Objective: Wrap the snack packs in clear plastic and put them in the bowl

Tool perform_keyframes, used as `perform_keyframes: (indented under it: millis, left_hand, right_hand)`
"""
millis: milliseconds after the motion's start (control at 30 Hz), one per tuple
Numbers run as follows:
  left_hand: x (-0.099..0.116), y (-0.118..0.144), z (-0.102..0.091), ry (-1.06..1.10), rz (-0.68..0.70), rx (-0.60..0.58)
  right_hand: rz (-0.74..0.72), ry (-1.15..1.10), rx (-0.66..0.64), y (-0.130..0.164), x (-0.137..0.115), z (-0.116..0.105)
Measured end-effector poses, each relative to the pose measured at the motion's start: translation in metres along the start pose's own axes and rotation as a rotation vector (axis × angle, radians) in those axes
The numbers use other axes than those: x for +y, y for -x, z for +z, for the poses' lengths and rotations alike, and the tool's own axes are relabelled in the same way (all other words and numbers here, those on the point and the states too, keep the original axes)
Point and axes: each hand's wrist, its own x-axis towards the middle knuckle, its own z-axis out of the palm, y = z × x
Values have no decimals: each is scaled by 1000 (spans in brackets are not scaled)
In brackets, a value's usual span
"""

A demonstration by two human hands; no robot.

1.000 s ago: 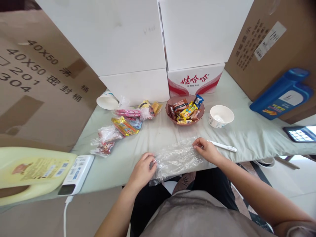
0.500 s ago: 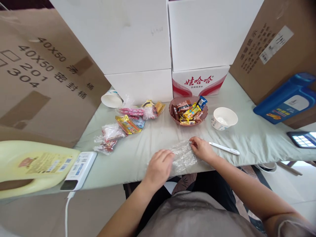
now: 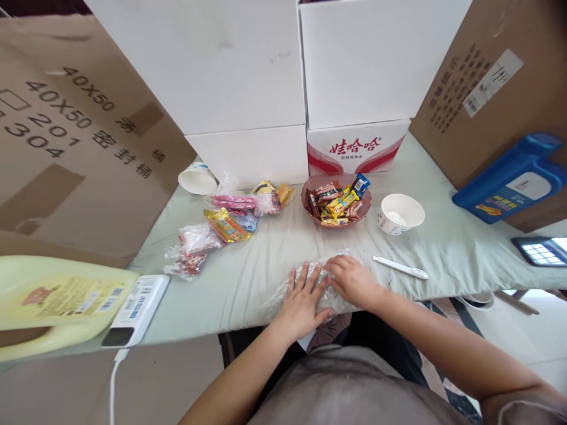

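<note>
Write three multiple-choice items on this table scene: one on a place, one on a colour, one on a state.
1. Where does the white pen lie?
A. In the snack bowl
B. On the cloth, right of the right hand
C. On the yellow jug

2. What colour is the bowl that holds the snacks?
A. Reddish brown
B. Green
C. Black

3. How is the left hand placed?
A. Clenched around a cup
B. Raised off the table
C. Flat, fingers spread, on the clear bag

Answers:
1 B: the pen rests on the cloth just right of the right hand.
2 A: the bowl's rim shows reddish brown.
3 C: the palm presses down on the clear bag at the table's near edge.
</note>
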Motion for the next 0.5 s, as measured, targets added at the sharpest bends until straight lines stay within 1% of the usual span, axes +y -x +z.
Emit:
perform_keyframes:
  millis: [33,100,200,267,333,433,500]
  left_hand:
    - [-1,0,0,1,6,2]
    - [-3,-1,0,-6,12,5]
    - [-11,-6,-1,-38,8,7]
    - [-20,-9,-3,-62,-1,15]
    - [-33,-9,-5,-83,-6,34]
    - [-52,1,-9,-118,13,58]
    - [-60,12,-12,-138,33,88]
  right_hand:
    - [-52,-7,-31,4,-5,8]
    - [-70,44,-75,14,-6,24]
    - [50,171,-87,26,8,35]
    - [149,234,-77,29,18,35]
    - [210,271,-78,30,24,32]
    - [244,294,-79,34,25,27]
    - [230,299,-60,40,22,24]
